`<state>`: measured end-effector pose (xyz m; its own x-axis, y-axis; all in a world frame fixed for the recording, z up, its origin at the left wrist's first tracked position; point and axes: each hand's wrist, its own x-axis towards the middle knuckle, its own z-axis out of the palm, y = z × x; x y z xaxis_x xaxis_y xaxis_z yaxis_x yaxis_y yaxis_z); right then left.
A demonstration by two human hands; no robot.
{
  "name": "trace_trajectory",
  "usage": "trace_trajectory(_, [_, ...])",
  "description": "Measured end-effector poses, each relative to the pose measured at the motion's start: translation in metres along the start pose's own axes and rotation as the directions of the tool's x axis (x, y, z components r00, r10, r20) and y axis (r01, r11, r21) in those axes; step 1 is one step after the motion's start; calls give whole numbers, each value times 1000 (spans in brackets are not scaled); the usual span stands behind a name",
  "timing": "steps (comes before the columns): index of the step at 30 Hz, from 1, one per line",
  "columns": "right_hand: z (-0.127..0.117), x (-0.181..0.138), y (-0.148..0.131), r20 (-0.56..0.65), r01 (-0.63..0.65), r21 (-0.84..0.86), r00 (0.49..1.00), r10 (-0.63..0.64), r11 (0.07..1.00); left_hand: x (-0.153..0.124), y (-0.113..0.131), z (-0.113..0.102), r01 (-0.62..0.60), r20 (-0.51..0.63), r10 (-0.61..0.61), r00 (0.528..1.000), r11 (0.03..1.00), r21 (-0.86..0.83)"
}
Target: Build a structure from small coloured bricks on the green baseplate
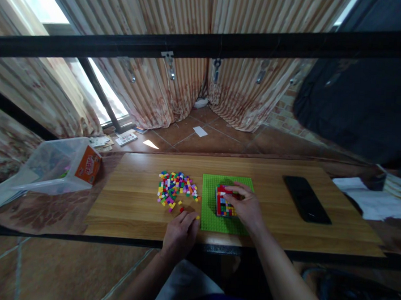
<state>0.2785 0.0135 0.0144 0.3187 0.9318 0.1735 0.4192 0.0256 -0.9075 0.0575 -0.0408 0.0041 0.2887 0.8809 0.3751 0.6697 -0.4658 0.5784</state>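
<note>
On the table's green baseplate (208, 217) stands a low block build (219, 207) of red, yellow, blue and other toy bricks. Over its top reaches my right hand (246, 206), thumb and index finger brought together at the build; whatever is between them is too small to make out. My left hand (180, 234) rests by the table's front edge, left of the baseplate, with its fingers curled in. A red brick (181, 209) lies at its fingertips and a yellow brick (197, 217) shows by its thumb. Just beyond is a loose pile of small coloured bricks (174, 189).
A black phone (307, 199) lies on the wooden table (130, 209) to the right. At left stands a clear plastic bin (61, 169) with an orange label. White papers (369, 199) are at far right. A dark metal bar (192, 45) crosses beyond the table, before curtains.
</note>
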Motion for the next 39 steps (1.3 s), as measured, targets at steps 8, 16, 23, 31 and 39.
trace_trajectory(8, [-5,6,-5,80,-69,9,994,69,998,-1,1,0,2,-3,-2,1000,1000,-6])
trace_trajectory(16, [0,11,-2,130,-130,52,984,123,990,-2,0,0,9,33,-9,999,1000,-4])
trace_trajectory(23, [-8,-7,-12,-17,76,-76,997,-78,994,6,1,-8,90,48,-84,995,985,-148])
trace_trajectory(31, [-8,-69,-55,272,383,-24,891,-363,923,14,25,-24,311,289,-190,938,829,-464])
trace_trajectory(39, [-12,-94,-63,445,173,191,862,-242,966,13,45,-26,481,456,-196,868,565,-671])
